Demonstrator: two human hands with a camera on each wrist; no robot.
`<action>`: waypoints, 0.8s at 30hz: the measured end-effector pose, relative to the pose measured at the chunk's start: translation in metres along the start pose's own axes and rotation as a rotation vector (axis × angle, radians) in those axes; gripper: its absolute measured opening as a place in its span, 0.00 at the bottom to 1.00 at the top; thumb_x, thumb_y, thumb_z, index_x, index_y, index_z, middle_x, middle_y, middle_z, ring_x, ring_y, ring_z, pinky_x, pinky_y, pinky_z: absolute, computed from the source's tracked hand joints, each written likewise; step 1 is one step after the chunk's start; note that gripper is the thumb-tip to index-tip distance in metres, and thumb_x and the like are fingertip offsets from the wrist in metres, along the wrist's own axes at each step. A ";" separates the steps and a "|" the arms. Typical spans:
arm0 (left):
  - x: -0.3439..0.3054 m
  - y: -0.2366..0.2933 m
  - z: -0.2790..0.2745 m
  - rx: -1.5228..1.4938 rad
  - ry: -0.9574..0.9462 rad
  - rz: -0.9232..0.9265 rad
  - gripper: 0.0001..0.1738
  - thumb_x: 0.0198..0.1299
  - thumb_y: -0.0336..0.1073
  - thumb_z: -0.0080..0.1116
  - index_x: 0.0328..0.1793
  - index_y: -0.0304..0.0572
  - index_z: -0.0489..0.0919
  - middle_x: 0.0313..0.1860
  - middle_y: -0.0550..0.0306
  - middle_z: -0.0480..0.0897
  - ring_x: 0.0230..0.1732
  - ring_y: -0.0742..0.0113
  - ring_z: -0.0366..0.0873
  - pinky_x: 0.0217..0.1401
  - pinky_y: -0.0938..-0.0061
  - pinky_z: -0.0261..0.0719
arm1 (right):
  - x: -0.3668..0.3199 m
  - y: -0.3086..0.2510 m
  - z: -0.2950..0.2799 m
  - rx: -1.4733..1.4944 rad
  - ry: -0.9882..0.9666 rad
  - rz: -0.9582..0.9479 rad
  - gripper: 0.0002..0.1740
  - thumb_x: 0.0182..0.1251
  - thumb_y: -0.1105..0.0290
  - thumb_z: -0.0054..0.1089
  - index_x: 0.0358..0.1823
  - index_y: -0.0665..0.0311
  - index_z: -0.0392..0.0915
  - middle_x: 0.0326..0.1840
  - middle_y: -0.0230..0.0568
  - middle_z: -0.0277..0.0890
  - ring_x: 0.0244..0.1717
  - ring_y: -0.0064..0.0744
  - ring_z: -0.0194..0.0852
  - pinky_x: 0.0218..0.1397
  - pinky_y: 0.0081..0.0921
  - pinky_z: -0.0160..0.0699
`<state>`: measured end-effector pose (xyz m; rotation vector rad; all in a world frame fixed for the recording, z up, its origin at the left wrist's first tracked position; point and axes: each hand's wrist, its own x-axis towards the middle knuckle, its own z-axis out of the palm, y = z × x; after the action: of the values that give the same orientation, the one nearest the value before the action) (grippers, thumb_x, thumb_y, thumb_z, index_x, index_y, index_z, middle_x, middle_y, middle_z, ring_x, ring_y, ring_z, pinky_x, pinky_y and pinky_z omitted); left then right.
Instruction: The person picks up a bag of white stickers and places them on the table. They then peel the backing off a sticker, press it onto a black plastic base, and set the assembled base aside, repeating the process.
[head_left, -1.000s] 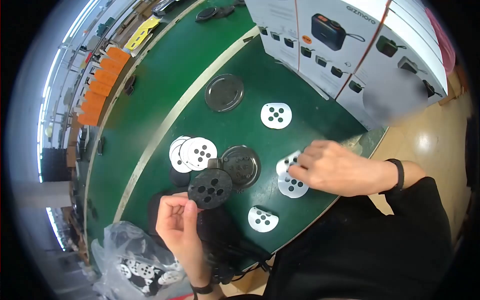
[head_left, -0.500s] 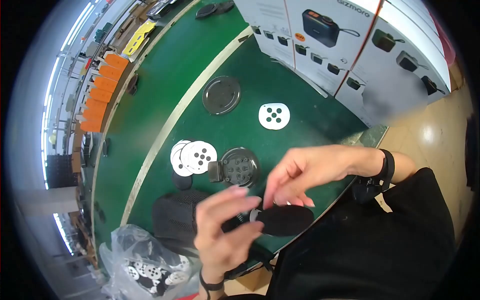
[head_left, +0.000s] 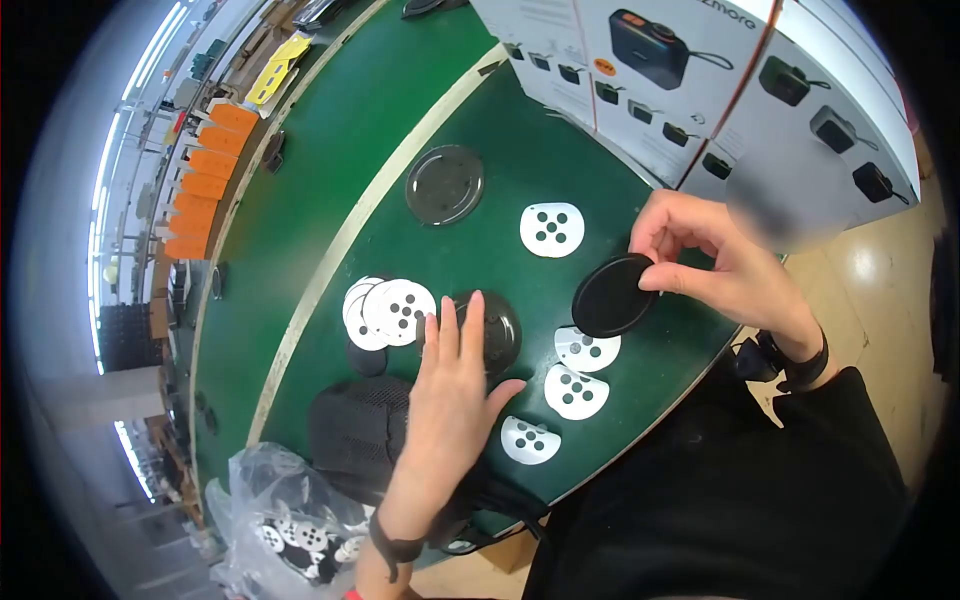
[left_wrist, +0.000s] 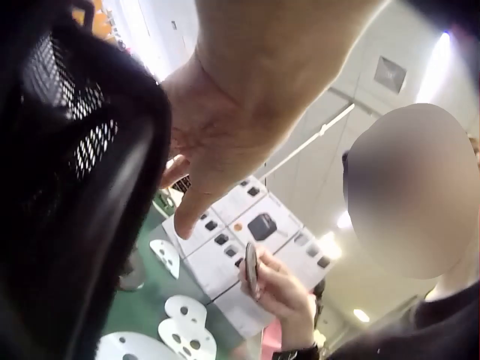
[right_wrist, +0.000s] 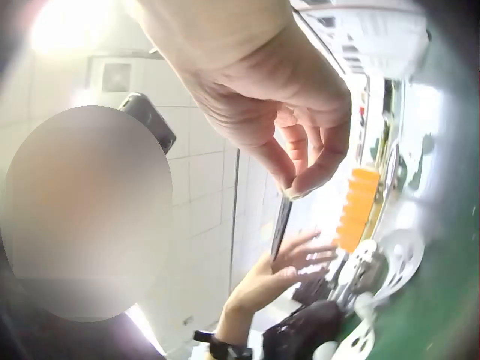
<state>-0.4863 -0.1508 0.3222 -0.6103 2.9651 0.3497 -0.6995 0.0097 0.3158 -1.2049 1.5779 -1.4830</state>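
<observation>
Head: above, looking down on table (head_left: 540,150). Wrists: close beneath each palm, looking upward; both share black disc (head_left: 612,295).

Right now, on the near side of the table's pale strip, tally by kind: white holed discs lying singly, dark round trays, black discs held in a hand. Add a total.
White holed discs lying singly: 4
Dark round trays: 2
Black disc pinched by the right hand: 1
Total: 7
</observation>
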 end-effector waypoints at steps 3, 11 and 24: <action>0.007 0.003 0.019 0.268 -0.095 -0.003 0.43 0.47 0.35 0.63 0.68 0.33 0.55 0.63 0.29 0.60 0.65 0.34 0.57 0.62 0.58 0.66 | -0.006 -0.002 -0.001 -0.018 0.000 -0.002 0.09 0.54 0.80 0.59 0.32 0.66 0.67 0.27 0.28 0.67 0.29 0.18 0.65 0.35 0.17 0.65; 0.013 0.002 -0.017 0.057 -0.038 -0.199 0.26 0.47 0.21 0.49 0.57 0.24 0.65 0.48 0.35 0.75 0.41 0.45 0.79 0.38 0.65 0.80 | -0.010 -0.002 0.002 0.060 -0.011 -0.080 0.10 0.53 0.79 0.61 0.31 0.67 0.67 0.29 0.31 0.67 0.29 0.20 0.65 0.36 0.18 0.66; -0.046 0.012 -0.066 -1.365 0.403 -0.068 0.29 0.56 0.30 0.52 0.63 0.25 0.59 0.56 0.44 0.70 0.57 0.62 0.69 0.62 0.70 0.64 | 0.004 -0.052 0.052 0.144 -0.324 -0.553 0.04 0.52 0.75 0.65 0.25 0.63 0.77 0.26 0.33 0.77 0.31 0.34 0.79 0.71 0.53 0.37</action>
<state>-0.4525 -0.1387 0.3949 -0.8862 2.5430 2.5070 -0.6434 -0.0103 0.3596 -1.7817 0.9463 -1.5890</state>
